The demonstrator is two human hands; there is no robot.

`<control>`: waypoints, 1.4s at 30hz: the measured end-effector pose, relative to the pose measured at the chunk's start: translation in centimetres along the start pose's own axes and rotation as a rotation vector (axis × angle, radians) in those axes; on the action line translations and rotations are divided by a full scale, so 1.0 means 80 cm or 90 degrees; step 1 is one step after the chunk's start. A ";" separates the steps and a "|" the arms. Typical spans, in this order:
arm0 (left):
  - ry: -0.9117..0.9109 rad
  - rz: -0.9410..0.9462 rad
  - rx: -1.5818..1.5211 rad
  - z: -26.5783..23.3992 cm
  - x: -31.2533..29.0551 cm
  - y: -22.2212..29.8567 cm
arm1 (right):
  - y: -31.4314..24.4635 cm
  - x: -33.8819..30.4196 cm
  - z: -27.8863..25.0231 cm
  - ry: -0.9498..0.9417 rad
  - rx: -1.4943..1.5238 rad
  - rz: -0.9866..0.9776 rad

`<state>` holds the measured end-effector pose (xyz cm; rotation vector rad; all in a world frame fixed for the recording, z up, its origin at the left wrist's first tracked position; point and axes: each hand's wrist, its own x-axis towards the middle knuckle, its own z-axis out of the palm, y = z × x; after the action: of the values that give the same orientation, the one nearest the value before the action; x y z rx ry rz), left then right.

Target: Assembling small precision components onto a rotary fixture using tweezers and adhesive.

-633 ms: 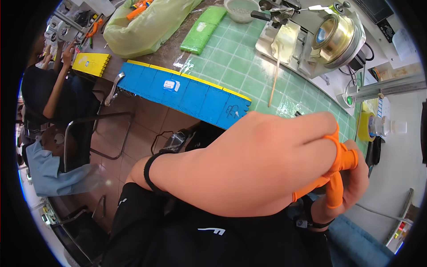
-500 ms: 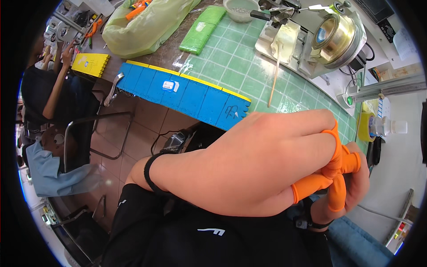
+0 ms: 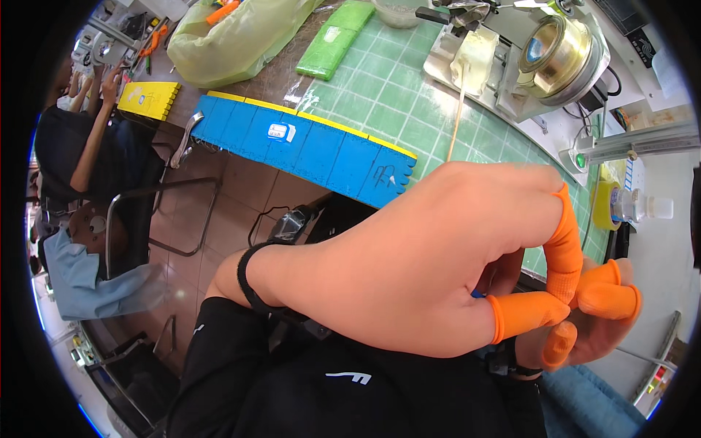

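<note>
My left hand (image 3: 438, 270), with a black band at the wrist, reaches across from the left. Orange finger cots cover its thumb and index finger, whose tips press together in a pinch. Whatever sits between them is too small or hidden to make out. A small blue spot shows behind the palm. Close beside those tips is my right hand (image 3: 595, 339), wearing orange cots and a dark wristband. Its fingers are bent, with the thumb apart from them, and I see nothing held there. Both hands are above the near right edge of the green tiled mat (image 3: 387, 109).
A blue strip-like tray (image 3: 307, 153) lies along the table edge, with a green packet (image 3: 336, 40) and plastic bag (image 3: 226, 44) behind. A pale block with a stick (image 3: 475, 62) and a brassy metal spool (image 3: 555, 55) stand farther right. Another person (image 3: 87, 146) sits at left.
The fingertips of my two hands have moved apart slightly; before, the left thumb and index overlapped the right fingers. My right hand has shifted a little right and down.
</note>
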<state>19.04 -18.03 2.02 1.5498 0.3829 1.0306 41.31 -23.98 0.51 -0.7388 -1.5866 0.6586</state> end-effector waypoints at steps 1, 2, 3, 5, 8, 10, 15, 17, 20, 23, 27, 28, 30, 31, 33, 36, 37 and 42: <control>0.010 0.024 0.000 0.000 0.001 -0.001 | 0.000 0.005 -0.001 -0.045 0.007 -0.021; 0.010 0.024 0.001 0.000 0.000 -0.002 | -0.001 0.007 0.000 -0.045 0.008 -0.021; 0.012 0.017 -0.006 0.001 0.000 -0.002 | -0.001 0.008 0.001 -0.050 -0.016 -0.026; 0.011 0.011 -0.014 0.002 0.000 -0.002 | -0.002 0.010 -0.001 -0.054 -0.042 -0.030; 0.015 -0.026 -0.037 0.003 -0.003 -0.002 | 0.000 0.011 -0.005 -0.109 -0.074 -0.037; -0.004 -0.003 -0.043 0.005 0.005 -0.005 | -0.004 0.013 -0.005 -0.085 -0.087 -0.026; -0.006 -0.019 -0.047 0.004 0.005 -0.008 | 0.003 0.018 -0.008 -0.105 -0.062 -0.039; -0.006 -0.018 -0.039 0.005 0.004 -0.011 | 0.003 0.017 -0.011 -0.114 -0.049 -0.028; 0.003 -0.038 -0.069 0.007 0.002 -0.012 | 0.002 0.014 -0.016 -0.140 -0.049 -0.016; -0.025 -0.035 -0.056 0.004 0.007 -0.011 | 0.000 0.014 -0.015 -0.109 -0.078 -0.016; -0.019 -0.039 -0.058 0.005 0.008 -0.008 | -0.005 0.020 -0.017 -0.115 -0.081 -0.012; -0.015 -0.027 -0.051 0.005 0.009 -0.008 | -0.005 0.021 -0.017 -0.119 -0.068 0.000; -0.019 -0.032 -0.052 0.006 0.009 -0.007 | -0.006 0.019 -0.017 -0.108 -0.089 -0.018; -0.021 -0.037 -0.053 0.006 0.009 -0.008 | -0.006 0.018 -0.016 -0.097 -0.109 -0.034; -0.020 -0.018 -0.030 0.006 0.012 -0.009 | -0.004 0.014 -0.013 -0.076 -0.089 -0.012; 0.006 0.007 0.021 0.011 0.016 -0.004 | 0.000 0.017 -0.014 -0.060 -0.058 0.010; 0.032 0.013 0.050 0.013 0.018 -0.003 | 0.001 0.019 -0.017 -0.066 -0.046 0.009; 0.099 0.185 0.143 0.020 0.030 -0.010 | 0.012 0.017 -0.035 -0.067 -0.010 0.032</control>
<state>21.86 -17.04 2.37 1.7673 0.3991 1.3779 44.06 -22.26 0.98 -0.7683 -1.6749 0.7318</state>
